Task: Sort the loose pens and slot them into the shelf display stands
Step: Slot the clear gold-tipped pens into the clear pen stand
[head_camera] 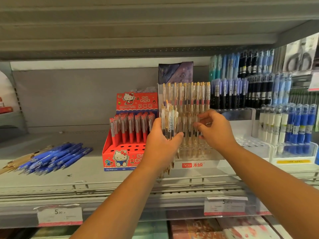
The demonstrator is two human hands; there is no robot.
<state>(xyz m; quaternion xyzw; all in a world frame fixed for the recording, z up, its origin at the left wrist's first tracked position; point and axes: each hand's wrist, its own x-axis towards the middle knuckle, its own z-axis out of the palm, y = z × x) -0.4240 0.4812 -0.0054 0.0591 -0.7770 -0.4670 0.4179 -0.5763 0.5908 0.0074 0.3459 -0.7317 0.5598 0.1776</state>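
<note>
The left hand (160, 144) and right hand (215, 130) are bare. Behind each wrist the forearm is bare too, uncovered as far as the picture's lower edge.

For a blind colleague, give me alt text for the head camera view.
The left hand grips a bundle of clear gold-clipped pens while the right hand reaches into the hesu display stand; loose blue pens lie on the shelf.

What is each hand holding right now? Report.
Left hand: grips a bunch of clear gold-clipped pens.
Right hand: fingers at the hesu display stand; grip cannot be told.
</note>
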